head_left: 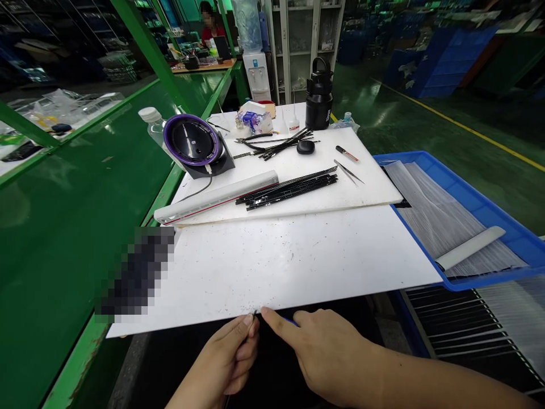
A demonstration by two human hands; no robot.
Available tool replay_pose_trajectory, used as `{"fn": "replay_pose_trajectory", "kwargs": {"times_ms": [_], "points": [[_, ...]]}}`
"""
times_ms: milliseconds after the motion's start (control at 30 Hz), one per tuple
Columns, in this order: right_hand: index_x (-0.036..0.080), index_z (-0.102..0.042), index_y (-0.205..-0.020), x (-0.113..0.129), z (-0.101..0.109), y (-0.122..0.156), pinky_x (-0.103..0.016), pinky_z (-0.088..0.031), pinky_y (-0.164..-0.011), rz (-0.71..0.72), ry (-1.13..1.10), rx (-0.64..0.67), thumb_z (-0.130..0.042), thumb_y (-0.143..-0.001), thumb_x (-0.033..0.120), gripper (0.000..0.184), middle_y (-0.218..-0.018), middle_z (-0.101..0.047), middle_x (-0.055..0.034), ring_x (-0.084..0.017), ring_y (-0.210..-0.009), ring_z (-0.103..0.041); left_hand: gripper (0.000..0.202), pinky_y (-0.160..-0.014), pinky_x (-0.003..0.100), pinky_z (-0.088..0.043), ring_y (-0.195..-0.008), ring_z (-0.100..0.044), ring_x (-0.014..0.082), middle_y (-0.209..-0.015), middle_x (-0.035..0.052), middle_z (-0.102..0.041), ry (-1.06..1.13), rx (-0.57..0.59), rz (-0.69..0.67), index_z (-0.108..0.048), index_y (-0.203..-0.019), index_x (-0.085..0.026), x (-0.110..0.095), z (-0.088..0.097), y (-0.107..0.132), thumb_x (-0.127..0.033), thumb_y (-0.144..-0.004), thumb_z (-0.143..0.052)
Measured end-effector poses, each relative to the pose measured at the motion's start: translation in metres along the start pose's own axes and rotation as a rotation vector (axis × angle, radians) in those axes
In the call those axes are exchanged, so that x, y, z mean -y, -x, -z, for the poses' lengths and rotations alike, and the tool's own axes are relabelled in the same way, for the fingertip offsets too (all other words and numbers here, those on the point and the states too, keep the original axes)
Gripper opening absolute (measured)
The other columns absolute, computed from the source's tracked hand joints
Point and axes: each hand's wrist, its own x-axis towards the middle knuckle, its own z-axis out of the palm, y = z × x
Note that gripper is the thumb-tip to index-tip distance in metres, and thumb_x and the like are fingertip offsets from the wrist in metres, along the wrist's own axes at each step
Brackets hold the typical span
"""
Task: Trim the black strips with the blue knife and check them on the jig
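Note:
My left hand (236,352) is closed in a pinch at the table's near edge. Between its thumb and index finger the tip of a small thin dark piece (255,313) sticks up; its kind is hard to make out. Just to the right, my right hand (326,352) stretches its index finger toward that tip, with its other fingers curled. A bit of something blue (292,322) shows beside that index finger, mostly hidden by the hand. Dark specks lie on the white tabletop (298,255) in front of both hands.
On a white foam board (361,182) lie black strips (293,190), a long pale tube-like piece (217,196), tweezers (349,172) and pliers (255,141). A purple-rimmed fan (191,141) and a black bottle (319,99) stand behind. To the right is a blue tray (522,236).

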Motion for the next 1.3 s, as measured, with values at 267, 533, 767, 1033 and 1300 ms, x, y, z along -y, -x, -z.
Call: {"fn": "replay_pose_trajectory", "kwargs": {"times_ms": [267,533,767,1033,1300], "points": [[0.026,-0.010,-0.152,0.003,0.003,0.002,-0.031,-0.031,-0.050,-0.034,-0.055,0.007,-0.043,-0.078,0.015,0.082,-0.084,-0.065,-0.0062,-0.023,-0.059,-0.058,0.035,-0.038,0.015,-0.010,-0.046,-0.014,0.0046,-0.059,-0.0076,-0.031,0.065,-0.017,-0.053,-0.050,-0.078,-0.018,0.008,-0.004,0.000,-0.052,-0.086,-0.055],[0.023,-0.010,-0.152,0.006,0.006,0.001,-0.033,-0.037,-0.055,-0.027,-0.123,0.029,-0.042,-0.080,0.015,0.080,-0.091,-0.066,-0.0084,-0.025,-0.067,-0.062,0.033,-0.037,0.015,-0.011,-0.045,-0.014,0.0044,-0.058,-0.0075,-0.031,0.186,-0.086,-0.086,-0.048,-0.076,-0.019,0.014,-0.020,-0.002,-0.049,-0.085,-0.057],[0.022,-0.010,-0.152,0.012,0.001,-0.001,-0.031,-0.031,-0.046,-0.054,-0.020,0.049,-0.048,-0.071,0.015,0.090,-0.084,-0.065,-0.0076,-0.024,-0.057,-0.060,0.033,-0.037,0.015,-0.012,-0.045,-0.015,0.0041,-0.057,-0.0072,-0.032,0.195,-0.080,-0.084,-0.049,-0.074,-0.018,0.013,-0.021,-0.001,-0.049,-0.084,-0.059],[0.021,-0.011,-0.152,0.020,-0.001,-0.004,-0.028,-0.026,-0.041,-0.101,0.093,0.066,-0.051,-0.071,0.014,0.090,-0.082,-0.063,-0.0072,-0.021,-0.052,-0.058,0.032,-0.035,0.014,-0.009,-0.045,-0.010,0.0039,-0.056,-0.0084,-0.029,0.321,0.036,-0.008,-0.050,-0.073,-0.018,0.008,-0.008,-0.002,-0.044,-0.082,-0.065],[0.022,-0.012,-0.152,0.014,0.000,0.001,-0.029,-0.027,-0.046,-0.083,-0.022,0.004,-0.045,-0.075,0.011,0.084,-0.083,-0.064,-0.0056,-0.021,-0.056,-0.058,0.031,-0.035,0.015,-0.011,-0.045,-0.011,0.0044,-0.056,-0.0081,-0.030,0.273,-0.011,-0.047,-0.051,-0.075,-0.018,0.009,-0.013,-0.001,-0.046,-0.084,-0.061]]}}
